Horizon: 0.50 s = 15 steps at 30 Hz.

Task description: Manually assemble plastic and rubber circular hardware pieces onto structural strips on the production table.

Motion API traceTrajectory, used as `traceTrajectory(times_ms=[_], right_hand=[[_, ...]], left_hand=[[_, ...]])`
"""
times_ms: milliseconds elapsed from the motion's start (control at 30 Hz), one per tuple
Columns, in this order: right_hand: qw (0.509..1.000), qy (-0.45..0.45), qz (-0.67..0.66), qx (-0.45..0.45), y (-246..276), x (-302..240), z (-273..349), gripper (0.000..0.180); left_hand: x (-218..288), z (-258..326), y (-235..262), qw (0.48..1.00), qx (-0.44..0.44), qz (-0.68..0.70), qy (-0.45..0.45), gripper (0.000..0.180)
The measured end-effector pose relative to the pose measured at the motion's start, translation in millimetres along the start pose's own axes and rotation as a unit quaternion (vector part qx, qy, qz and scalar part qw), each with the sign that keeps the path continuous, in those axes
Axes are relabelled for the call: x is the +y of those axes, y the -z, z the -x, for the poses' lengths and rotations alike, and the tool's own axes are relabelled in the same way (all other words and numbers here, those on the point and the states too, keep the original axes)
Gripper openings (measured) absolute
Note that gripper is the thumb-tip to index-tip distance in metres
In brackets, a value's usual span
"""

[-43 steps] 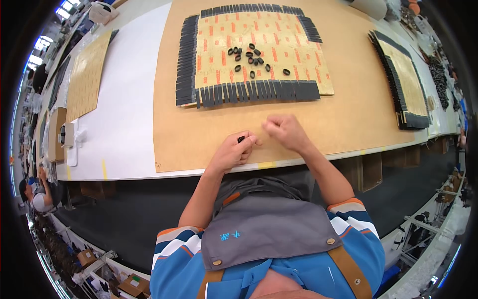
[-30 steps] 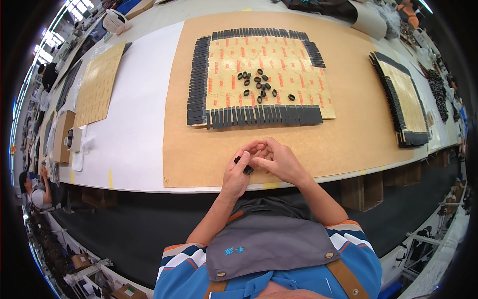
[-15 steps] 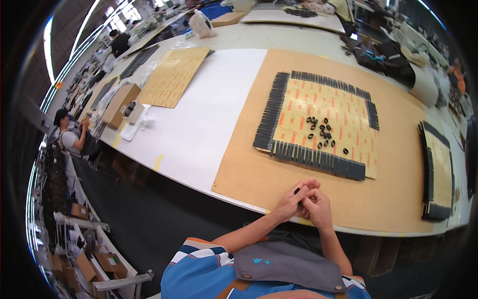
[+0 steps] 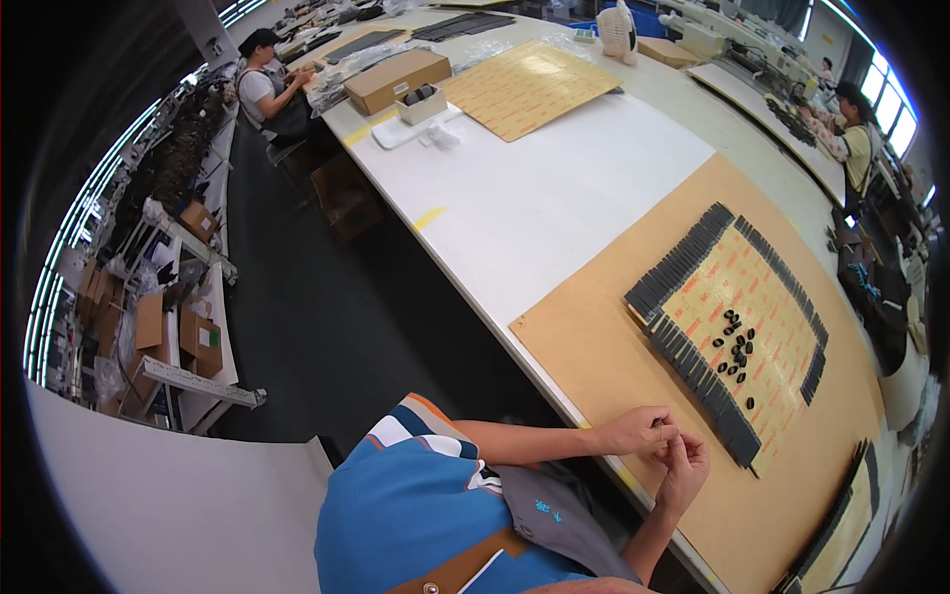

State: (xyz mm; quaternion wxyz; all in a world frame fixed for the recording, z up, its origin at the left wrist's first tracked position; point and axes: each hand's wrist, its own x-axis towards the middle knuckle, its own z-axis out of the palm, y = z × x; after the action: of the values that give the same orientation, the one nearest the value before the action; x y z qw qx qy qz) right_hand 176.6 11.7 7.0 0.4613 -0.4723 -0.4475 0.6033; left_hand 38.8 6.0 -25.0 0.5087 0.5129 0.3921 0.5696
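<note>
The person's left hand [image 4: 629, 433] and right hand [image 4: 683, 473] meet at the fingertips above the brown sheet [image 4: 594, 307], close to the near edge of the table [image 4: 534, 371]. Thumbs and fingers are drawn together; a tiny dark bit shows at the left fingertips, but whether either hand pinches it cannot be told.

Just beyond the hands, on the brown sheet, lies a yellow board [image 4: 784, 309] with red print. Black strips [image 4: 705, 392] line its edge nearest the hands, and more run along its left and far edges; most of the right edge is bare. Small black rings [image 4: 739, 350] lie loosely grouped around the middle of the board, with a single ring [image 4: 750, 403] apart from them, toward the bare edge.

To the right, near the brown sheet's right edge, is another strip-edged board [image 4: 841, 525]. Past the sheet's left edge, the white surface [image 4: 594, 188] carries a plain yellow board [image 4: 534, 87]. Beside that stands a cardboard box [image 4: 396, 81], near the table's left end, where a seated co-worker [image 4: 262, 89] reaches forward.
</note>
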Motion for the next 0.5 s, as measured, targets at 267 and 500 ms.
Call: traceTrajectory(times_ms=[267,500], right_hand=[[0.995,-0.048,-0.044,-0.079,23,0,15,0.015],[0.989,-0.112,0.002,-0.095,15,-15,17,0.018]], left_hand=[[26,8,15,0.956,-0.092,0.122,0.252,0.015],[39,3,22,0.935,-0.106,0.055,0.333,0.017]])
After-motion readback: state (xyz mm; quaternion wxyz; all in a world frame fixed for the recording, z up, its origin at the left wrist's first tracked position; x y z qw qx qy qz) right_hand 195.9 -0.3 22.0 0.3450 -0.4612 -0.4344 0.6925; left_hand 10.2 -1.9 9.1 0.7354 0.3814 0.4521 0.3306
